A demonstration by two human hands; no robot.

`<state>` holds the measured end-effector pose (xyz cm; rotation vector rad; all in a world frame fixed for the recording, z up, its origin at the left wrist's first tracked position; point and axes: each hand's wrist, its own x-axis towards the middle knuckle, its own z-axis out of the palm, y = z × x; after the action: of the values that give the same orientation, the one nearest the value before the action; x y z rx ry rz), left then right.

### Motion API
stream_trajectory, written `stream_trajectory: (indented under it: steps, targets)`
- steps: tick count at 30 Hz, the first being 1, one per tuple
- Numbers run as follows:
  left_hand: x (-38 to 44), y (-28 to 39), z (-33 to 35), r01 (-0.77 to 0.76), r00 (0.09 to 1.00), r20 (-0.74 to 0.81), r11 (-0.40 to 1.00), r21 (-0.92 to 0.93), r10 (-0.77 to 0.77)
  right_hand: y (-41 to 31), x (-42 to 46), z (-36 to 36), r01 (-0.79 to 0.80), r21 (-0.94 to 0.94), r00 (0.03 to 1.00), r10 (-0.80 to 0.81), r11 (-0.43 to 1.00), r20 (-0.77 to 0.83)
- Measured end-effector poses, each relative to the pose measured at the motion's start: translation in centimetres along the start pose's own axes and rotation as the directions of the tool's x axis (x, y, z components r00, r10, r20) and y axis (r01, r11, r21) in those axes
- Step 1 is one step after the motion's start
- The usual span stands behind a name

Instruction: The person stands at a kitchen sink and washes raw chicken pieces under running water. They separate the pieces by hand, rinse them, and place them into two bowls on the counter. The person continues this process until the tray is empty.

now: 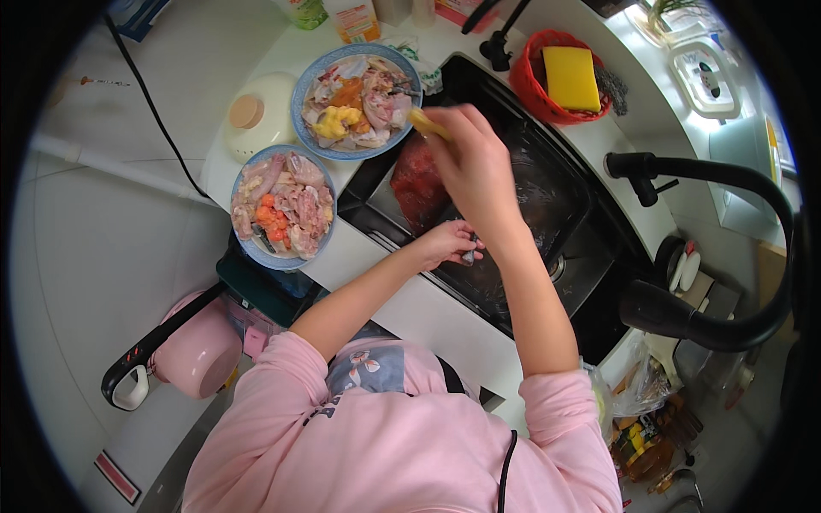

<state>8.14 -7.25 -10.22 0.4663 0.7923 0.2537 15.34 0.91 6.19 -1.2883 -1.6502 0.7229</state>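
My right hand (478, 163), slightly blurred, is raised over the black sink (558, 256). Its fingers are closed on a yellowish piece (428, 125), too blurred to name, beside the rim of the far bowl. Lower down, my left hand (449, 245) pinches a small dark grey piece (470, 255) over the near side of the sink. Under the right hand lies a dark red, wet-looking thing (415, 183), perhaps a plastic bag. The far blue-rimmed bowl (300, 118) holds raw poultry pieces and yellow fat; the near blue-rimmed bowl (238, 240) holds poultry pieces and orange egg yolks.
A cream lid (260, 138) with a wooden knob stands behind the bowls. A red basket (529, 77) carries a yellow sponge (571, 78). The black faucet (725, 168) arches at the right. A black handle (163, 330) juts out at the left near a pink pot (199, 353).
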Motion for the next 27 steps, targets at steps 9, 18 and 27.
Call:
stream_trajectory:
  steps: [9,18,27]
  targets:
    - [1.8,-3.8,-1.1,-0.040,0.991,-0.119,0.985,0.169,0.061,0.8,3.0,3.0,0.044,-0.347,0.998,-0.056,0.937,-0.024]
    - [4.2,-1.8,0.8,-0.059,0.896,-0.079,0.294,0.954,0.437,27.3,-13.1,-8.9,-0.403,-0.487,0.904,0.420,0.775,-0.081]
    - [9.5,-1.4,-0.1,0.187,0.883,0.218,-0.737,0.649,0.416,27.3,-14.5,-5.5,-0.424,-0.719,0.811,0.584,0.550,-0.031]
